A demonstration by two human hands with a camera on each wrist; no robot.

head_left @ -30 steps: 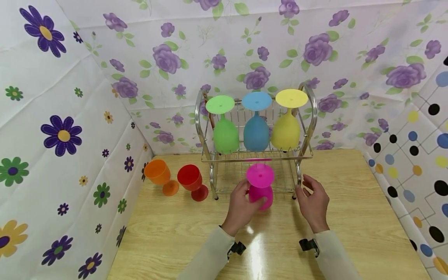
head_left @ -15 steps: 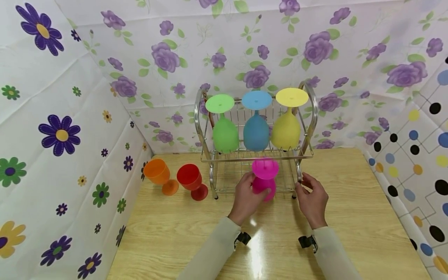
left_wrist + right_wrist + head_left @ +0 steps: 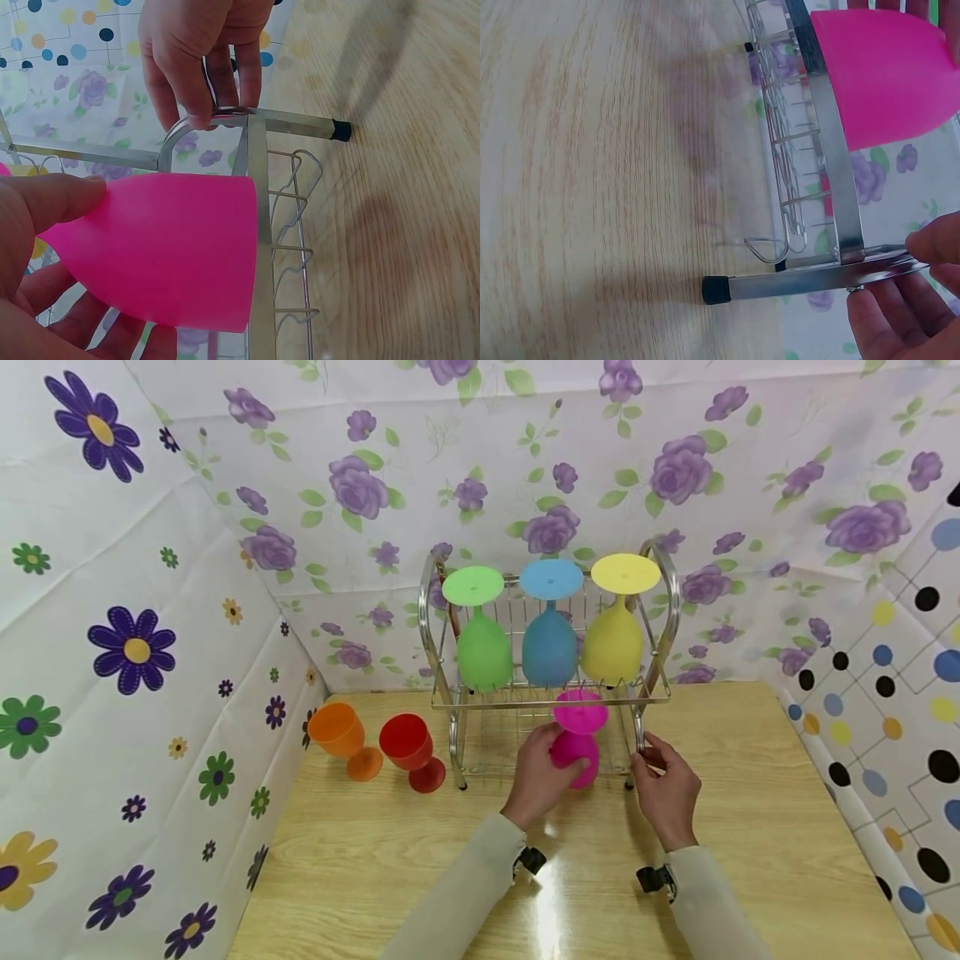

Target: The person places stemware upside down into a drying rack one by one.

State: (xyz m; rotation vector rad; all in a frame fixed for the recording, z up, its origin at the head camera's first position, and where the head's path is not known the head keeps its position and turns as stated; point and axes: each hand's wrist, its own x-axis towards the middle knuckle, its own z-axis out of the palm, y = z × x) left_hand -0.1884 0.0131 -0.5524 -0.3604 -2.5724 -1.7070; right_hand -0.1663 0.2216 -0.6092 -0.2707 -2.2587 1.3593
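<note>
In the head view my left hand (image 3: 538, 778) grips an upside-down pink plastic goblet (image 3: 574, 753) by its bowl, with the thumb on the near side. The goblet is at the front of the lower tier of a two-tier metal dish rack (image 3: 834, 157). From the left wrist, the rim of the pink bowl (image 3: 176, 247) shows right at the rack's flat front bar (image 3: 259, 217), above the lower wire basket. My right hand (image 3: 667, 795) holds the rack's right front leg between thumb and fingers. Green (image 3: 483, 647), blue (image 3: 550, 647) and yellow (image 3: 612, 639) goblets stand upside down on the upper tier.
An orange goblet (image 3: 337, 731) and a red goblet (image 3: 407, 742) stand upright on the wooden table (image 3: 337, 877), left of the rack. Floral sheets (image 3: 450, 443) hang behind and at the left, a dotted sheet (image 3: 892, 718) at the right.
My left hand has carried the pink goblet to the right and farther in, toward the rack's lower tier. The right hand has stayed at the rack's leg, its fingers closing around it.
</note>
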